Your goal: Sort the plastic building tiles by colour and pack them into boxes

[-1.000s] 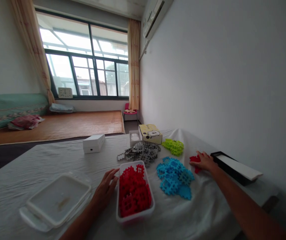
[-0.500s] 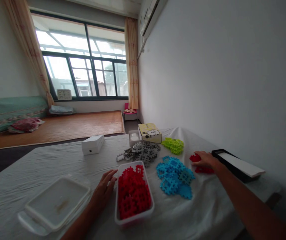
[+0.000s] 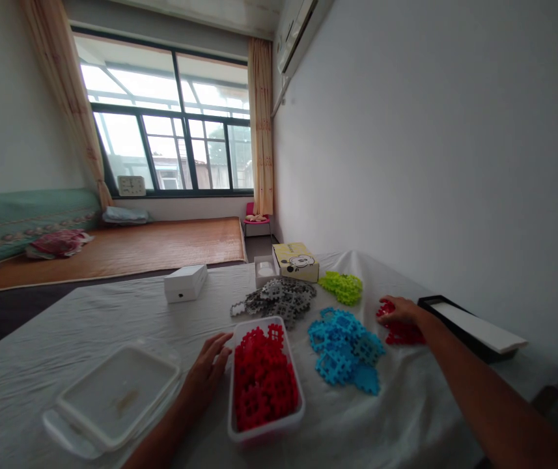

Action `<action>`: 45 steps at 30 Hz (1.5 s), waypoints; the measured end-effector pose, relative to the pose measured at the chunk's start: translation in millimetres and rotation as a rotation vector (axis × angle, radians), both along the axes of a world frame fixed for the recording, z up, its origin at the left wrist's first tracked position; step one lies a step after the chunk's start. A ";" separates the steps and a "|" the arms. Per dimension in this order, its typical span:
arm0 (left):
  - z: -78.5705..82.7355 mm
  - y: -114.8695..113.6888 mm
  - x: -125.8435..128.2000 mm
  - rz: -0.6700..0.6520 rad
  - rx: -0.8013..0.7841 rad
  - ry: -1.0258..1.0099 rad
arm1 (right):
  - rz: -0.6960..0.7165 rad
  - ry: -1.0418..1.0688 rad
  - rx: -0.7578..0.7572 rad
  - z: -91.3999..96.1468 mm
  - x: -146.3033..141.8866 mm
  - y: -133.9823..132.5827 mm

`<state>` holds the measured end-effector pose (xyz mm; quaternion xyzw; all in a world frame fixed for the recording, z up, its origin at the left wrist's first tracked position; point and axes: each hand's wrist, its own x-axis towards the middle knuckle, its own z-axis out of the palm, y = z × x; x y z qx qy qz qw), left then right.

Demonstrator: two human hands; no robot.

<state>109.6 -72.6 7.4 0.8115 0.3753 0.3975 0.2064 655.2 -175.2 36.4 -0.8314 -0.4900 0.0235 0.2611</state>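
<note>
A clear plastic box [image 3: 232,417] full of red interlocking plastic pieces [image 3: 264,378] stands in front of me. My left hand [image 3: 208,365] lies at its left wall, fingers stretched out and fingertips near the upper rim. Over to the right, my right hand [image 3: 403,311] curls its fingers over a small pile of red interlocking pieces [image 3: 403,333] on the cloth; the hand partly covers them. Blue pieces [image 3: 344,348] are heaped between the box and that hand. Grey pieces [image 3: 279,301] and yellow-green pieces [image 3: 342,286] form two more piles behind.
A translucent lid [image 3: 120,397] lies on the left of the cloth-covered table [image 3: 97,312]. A white box [image 3: 185,284] and a yellow cartoon box [image 3: 296,262] stand at the back. An open black box with a white insert [image 3: 478,326] lies by the wall, beyond my right forearm.
My right hand has shifted slightly, its fingers lower over the red pieces, which look more gathered beneath it. The left hand stays beside the box. The whole view has drifted slightly.
</note>
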 end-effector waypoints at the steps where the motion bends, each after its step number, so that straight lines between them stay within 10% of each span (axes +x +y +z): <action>1: -1.0 0.6 -0.2 -0.003 -0.006 0.005 | 0.022 0.000 -0.025 -0.4 -0.5 0.8; 14: -2.3 -1.9 1.7 -0.026 -0.020 -0.013 | 0.056 -0.068 0.016 13.8 -39.1 0.5; 22: 3.2 -12.2 3.2 -0.041 -0.049 -0.033 | 0.770 0.083 0.332 64.3 -252.7 19.1; 26: 2.2 -14.4 1.3 -0.043 -0.035 -0.039 | 0.938 0.057 0.285 61.1 -311.8 27.9; 40: 0.5 -16.9 1.2 -0.118 -0.027 -0.067 | 0.961 0.076 0.146 48.8 -315.6 22.1; 45: 8.3 -23.3 -0.4 -0.095 0.120 -0.070 | 0.719 -0.081 0.194 44.0 -314.7 15.6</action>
